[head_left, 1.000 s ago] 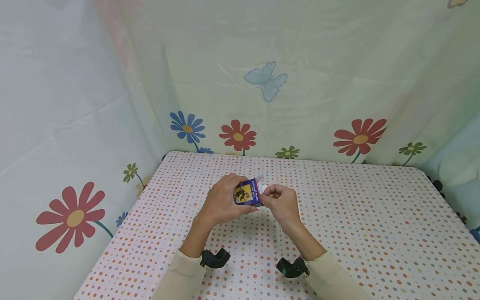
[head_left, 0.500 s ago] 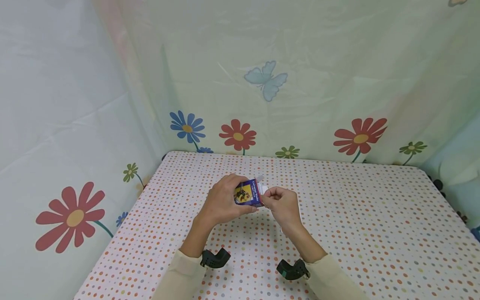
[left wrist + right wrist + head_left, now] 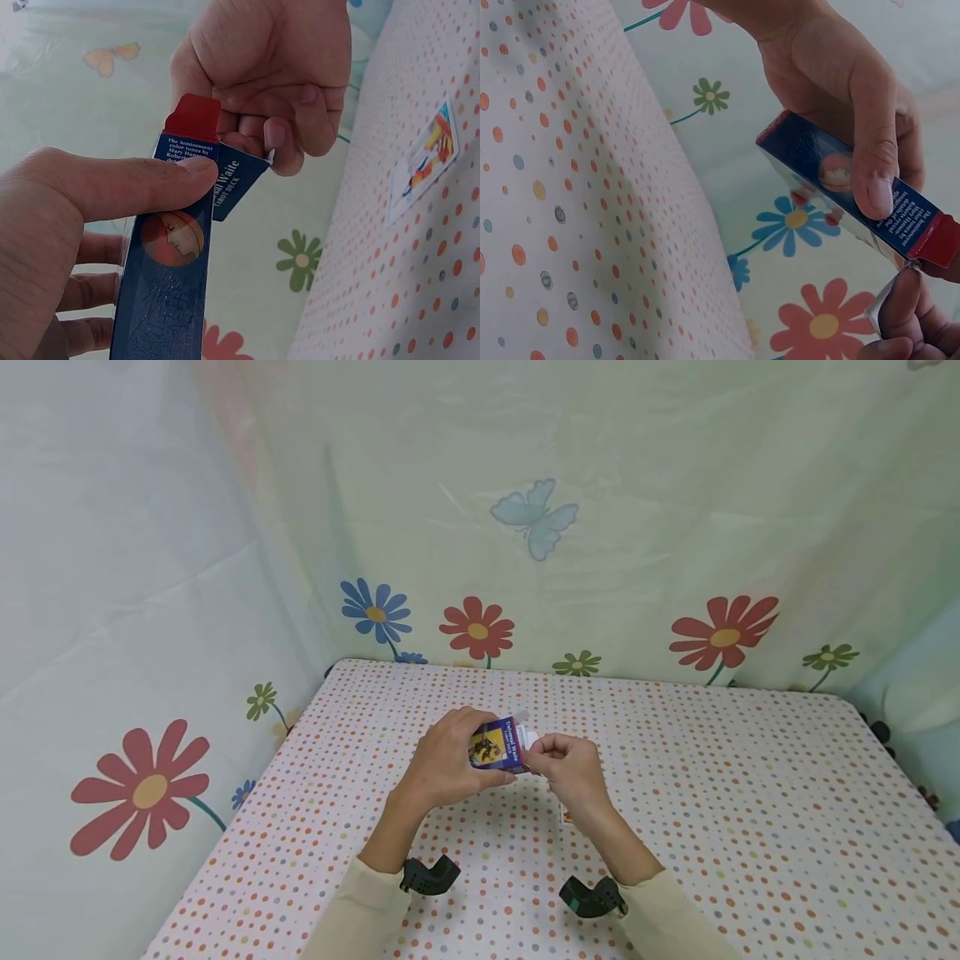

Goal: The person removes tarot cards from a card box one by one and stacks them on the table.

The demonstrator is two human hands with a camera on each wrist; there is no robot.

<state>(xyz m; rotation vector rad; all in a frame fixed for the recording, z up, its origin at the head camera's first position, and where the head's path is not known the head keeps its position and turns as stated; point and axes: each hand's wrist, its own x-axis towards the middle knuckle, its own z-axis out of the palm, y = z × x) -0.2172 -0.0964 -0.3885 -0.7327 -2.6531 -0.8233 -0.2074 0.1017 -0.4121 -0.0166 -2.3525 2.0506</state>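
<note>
My left hand (image 3: 447,758) grips a dark blue tarot card box (image 3: 491,748) held above the table, its end toward the right. Along the narrow printed side lies the left thumb (image 3: 150,184), the fingers behind. A red tab (image 3: 193,118) stands out at the box's open end. Curled at that end, my right hand (image 3: 567,768) pinches the box's end flap (image 3: 241,180) between thumb and fingers; part of that grip is hidden. A picture card (image 3: 431,157) lies on the table, mostly covered by the right wrist in the head view.
The table (image 3: 712,793) wears a white cloth with coloured dots. Behind it hangs a curtain (image 3: 615,543) printed with flowers and a butterfly, with another at the left. Each wrist carries a black camera mount, such as the left one (image 3: 430,876).
My right hand and forearm have shifted slightly right, and more of the card under the wrist shows. The left hand keeps its grip on the box in nearly the same place.
</note>
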